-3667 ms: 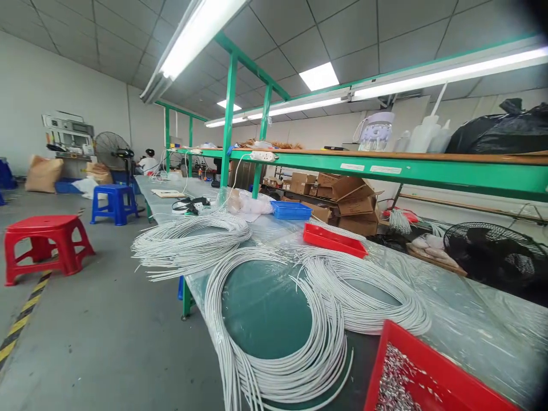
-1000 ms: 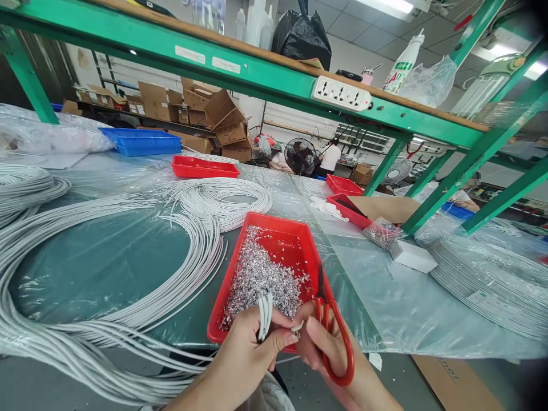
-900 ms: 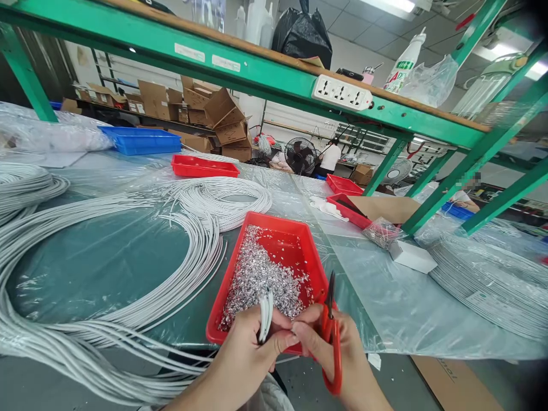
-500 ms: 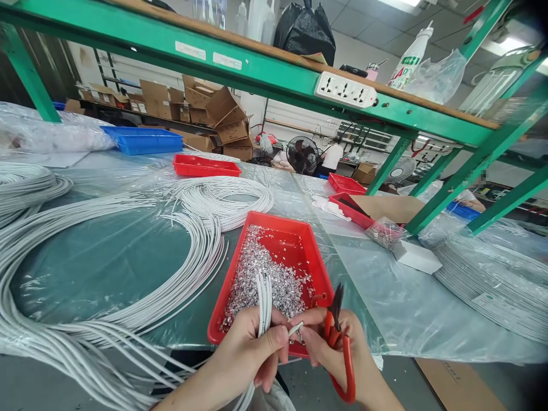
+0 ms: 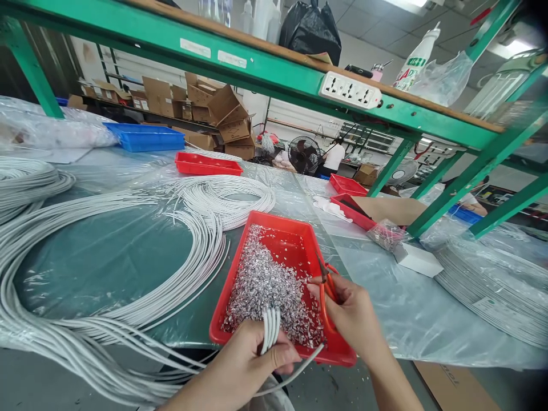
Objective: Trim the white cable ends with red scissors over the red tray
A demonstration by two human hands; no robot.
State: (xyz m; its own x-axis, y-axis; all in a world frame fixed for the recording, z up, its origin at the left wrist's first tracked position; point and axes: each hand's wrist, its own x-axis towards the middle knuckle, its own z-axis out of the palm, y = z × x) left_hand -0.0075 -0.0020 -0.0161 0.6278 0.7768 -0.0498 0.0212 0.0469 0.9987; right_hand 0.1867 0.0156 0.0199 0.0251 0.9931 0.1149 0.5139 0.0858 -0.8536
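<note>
My left hand is closed around several white cables, whose ends stick up above the fist. One separate cable slants out below the thumb, its dark tip near the tray's front edge. My right hand grips orange-handled scissors, their dark blades pointing up and away. Its thumb and index finger come together over the tray; whether anything small is between them I cannot tell. Under both hands sits a red tray with a heap of shiny silver scraps.
Large coils of white cable lie on the left of the plastic-covered table. Behind them stand a red tray and a blue tray. A green shelf frame crosses above. At right are a white box and a wrapped coil.
My right hand has moved up and right with the scissors, away from my left hand. The single cable now hangs lower and right, and the bundle in my left hand is lower.
</note>
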